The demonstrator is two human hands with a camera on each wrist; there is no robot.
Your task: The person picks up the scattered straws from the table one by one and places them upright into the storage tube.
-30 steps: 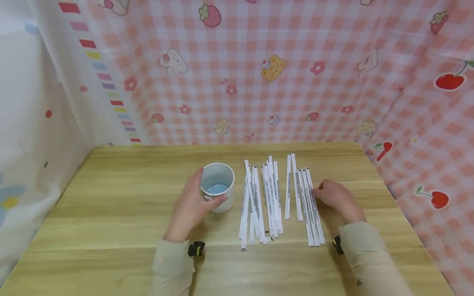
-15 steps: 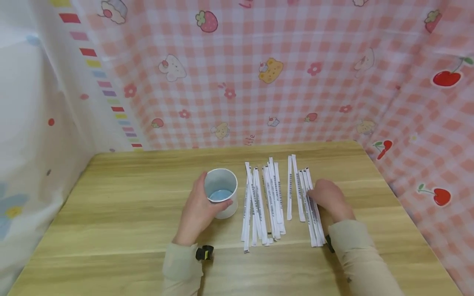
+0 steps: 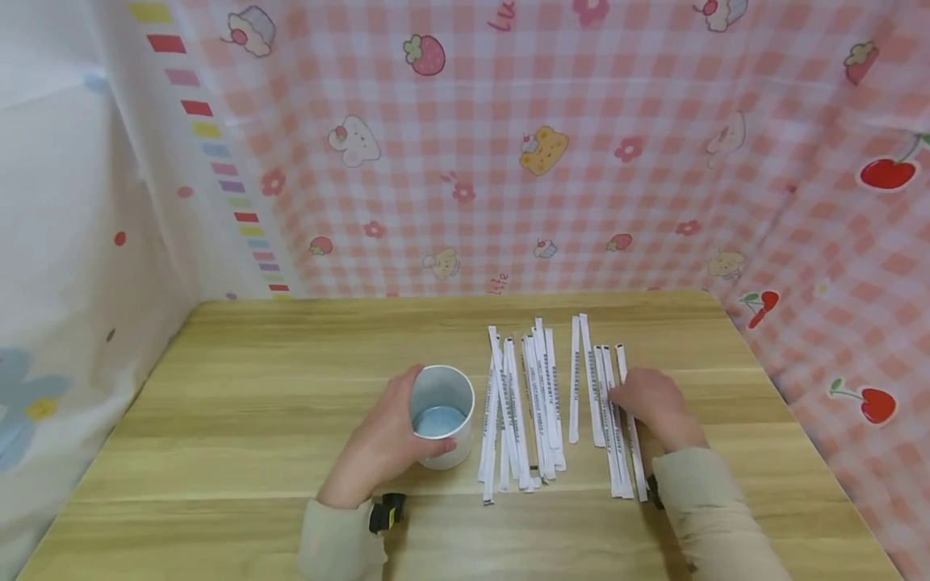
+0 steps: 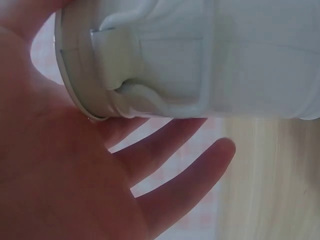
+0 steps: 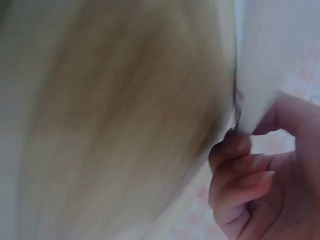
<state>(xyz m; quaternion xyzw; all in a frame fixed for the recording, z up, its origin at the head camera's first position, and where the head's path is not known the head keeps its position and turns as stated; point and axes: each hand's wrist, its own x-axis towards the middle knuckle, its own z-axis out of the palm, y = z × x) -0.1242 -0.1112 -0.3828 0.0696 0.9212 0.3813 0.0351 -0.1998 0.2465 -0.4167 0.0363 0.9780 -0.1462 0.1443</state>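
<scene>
White cylindrical cup [image 3: 446, 395] is gripped by the left hand [image 3: 383, 436]. 1 white paper-wrapped stick [image 3: 636, 453] is pinched by the right hand [image 3: 656, 405].

Head view above table [image 3: 218, 452], wrist views close

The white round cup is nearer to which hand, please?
Left: the left hand holds the cup, while the right hand is farther right, pinching a slim white paper packet.
</scene>
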